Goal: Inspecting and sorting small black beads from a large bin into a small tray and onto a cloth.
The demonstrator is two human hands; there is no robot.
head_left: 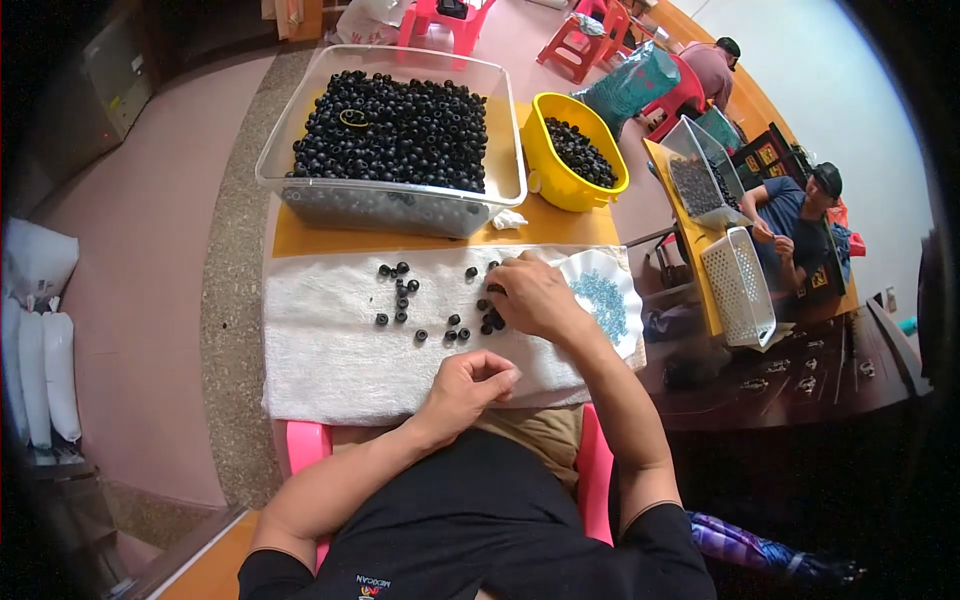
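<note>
Loose black round beads with holes (pixel 402 303) lie scattered on a white towel (pixel 330 350). My right hand (pixel 535 295) reaches over the group of beads at the towel's right side. Its fingers are bent down and closed at a black bead, partly hidden under the fingertips. Nearer to me, my left hand (pixel 468 388) hovers over the towel's front part, thumb and forefinger pressed together. Whatever it may hold is too small to make out. Beside my right wrist, a white scalloped dish (pixel 632 300) holds small pale blue beads (pixel 600 303).
Behind the towel stand a clear plastic bin (pixel 390 212) full of black beads and a yellow basket (pixel 560 188) with more. A crumpled white tissue (pixel 509 219) lies between them. At right, another person (pixel 785 215) sits by a white perforated basket (pixel 738 285).
</note>
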